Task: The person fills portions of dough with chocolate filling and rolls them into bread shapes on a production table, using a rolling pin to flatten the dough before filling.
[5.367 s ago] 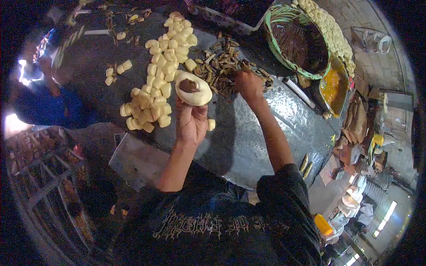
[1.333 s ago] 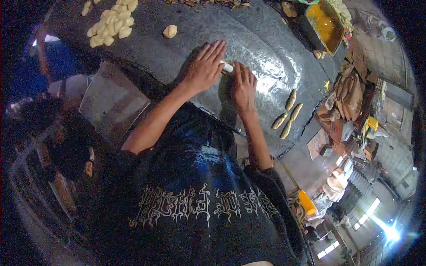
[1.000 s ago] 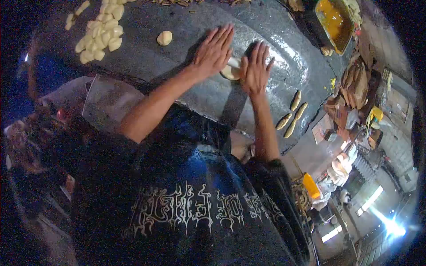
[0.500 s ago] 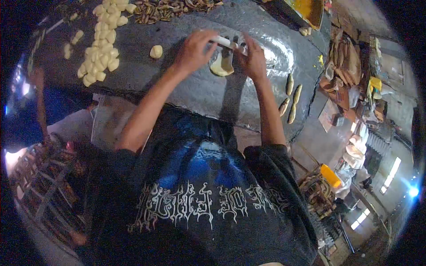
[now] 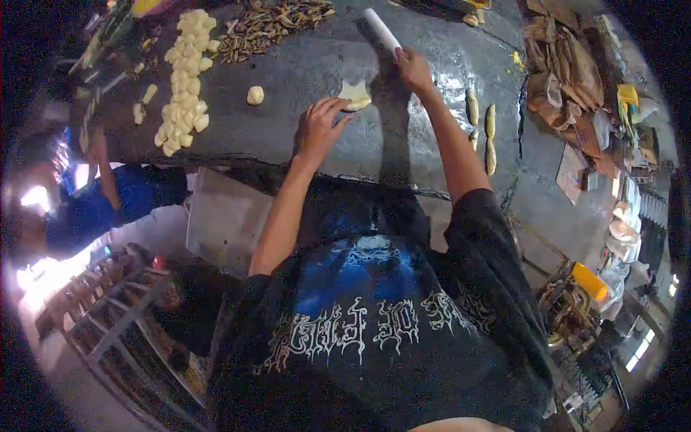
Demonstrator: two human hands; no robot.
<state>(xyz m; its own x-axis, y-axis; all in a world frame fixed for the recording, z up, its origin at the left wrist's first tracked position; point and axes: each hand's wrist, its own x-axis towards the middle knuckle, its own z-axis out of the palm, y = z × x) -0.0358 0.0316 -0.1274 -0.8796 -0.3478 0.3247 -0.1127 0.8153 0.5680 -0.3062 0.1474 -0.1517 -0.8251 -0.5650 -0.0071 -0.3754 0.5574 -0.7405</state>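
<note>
My left hand pinches the edge of a flattened piece of pale dough that lies on the dark, oily worktop. My right hand reaches farther out and grips the near end of a white rolling pin, which points away from me. A single dough ball sits to the left of the flattened piece. Beyond it lies a long heap of several cut dough pieces.
A pile of brown strips lies at the far side of the worktop. Several shaped dough rolls rest to the right, near a crack in the surface. Another person in blue is at the left. Brown paper is stacked at right.
Both hands had been rolling the dough with the pin. Now the right hand has carried the pin away from the dough, and the left hand has let go of it and taken the dough's edge.
</note>
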